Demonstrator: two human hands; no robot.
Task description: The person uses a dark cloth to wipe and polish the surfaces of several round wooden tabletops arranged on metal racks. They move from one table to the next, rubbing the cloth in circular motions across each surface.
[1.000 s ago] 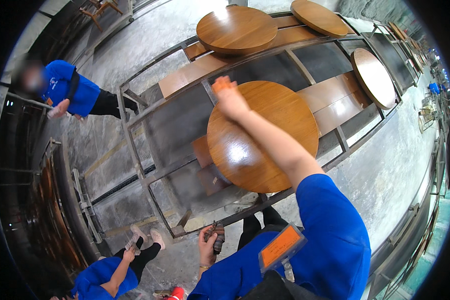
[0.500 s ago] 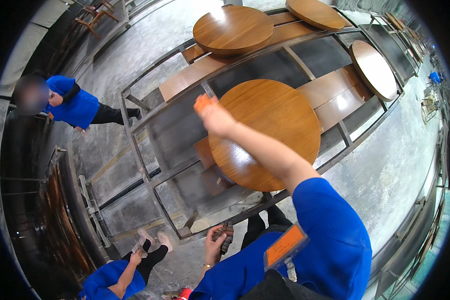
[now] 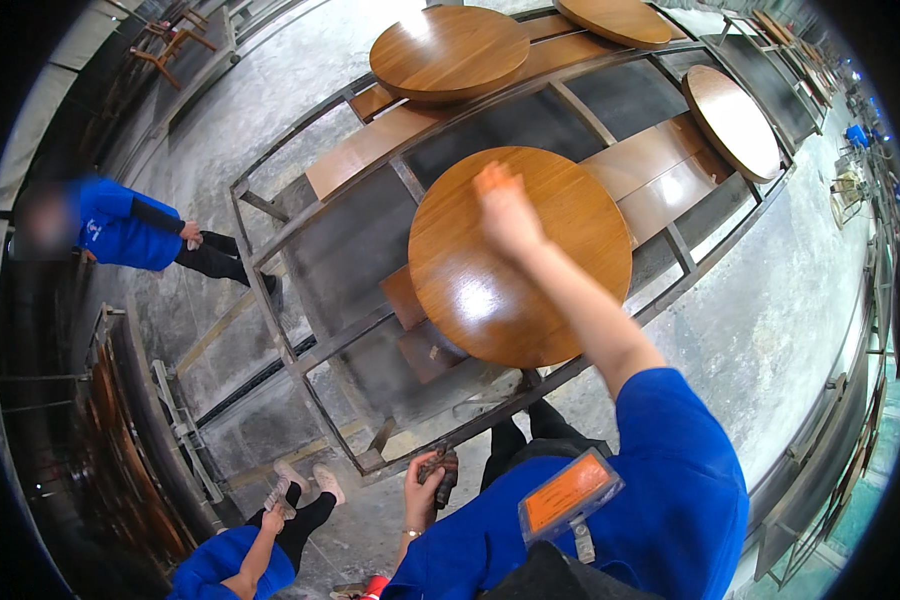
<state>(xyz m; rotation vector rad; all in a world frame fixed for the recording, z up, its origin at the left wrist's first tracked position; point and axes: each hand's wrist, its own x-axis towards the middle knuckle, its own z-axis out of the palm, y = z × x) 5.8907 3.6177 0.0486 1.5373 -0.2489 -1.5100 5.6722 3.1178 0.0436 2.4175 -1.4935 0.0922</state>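
Observation:
My right hand (image 3: 512, 217) is stretched far out over a round wooden tabletop (image 3: 530, 290), near its far edge. A small orange piece (image 3: 496, 180) shows at its fingers, which are blurred; whether it presses on the wood is hard to tell. Close to my body, beyond the rack's near edge, my left hand (image 3: 420, 497) is closed around a dark brown, ridged, crumpled-looking thing (image 3: 444, 476). The tabletop lies flat on brown boards (image 3: 425, 350) across a dark metal rack (image 3: 315, 362). Its surface is glossy.
More round tabletops (image 3: 450, 50) lie farther along the rack, one pale and shiny (image 3: 732, 122). A person in blue (image 3: 130, 222) stands beyond the left end; another person (image 3: 238, 560) is at lower left. Stacked boards (image 3: 130, 450) stand on the left.
My right hand has swept rightward and slightly away, from the tabletop's left edge to over its far part. My left hand keeps its hold. The person at far left has lowered a raised hand.

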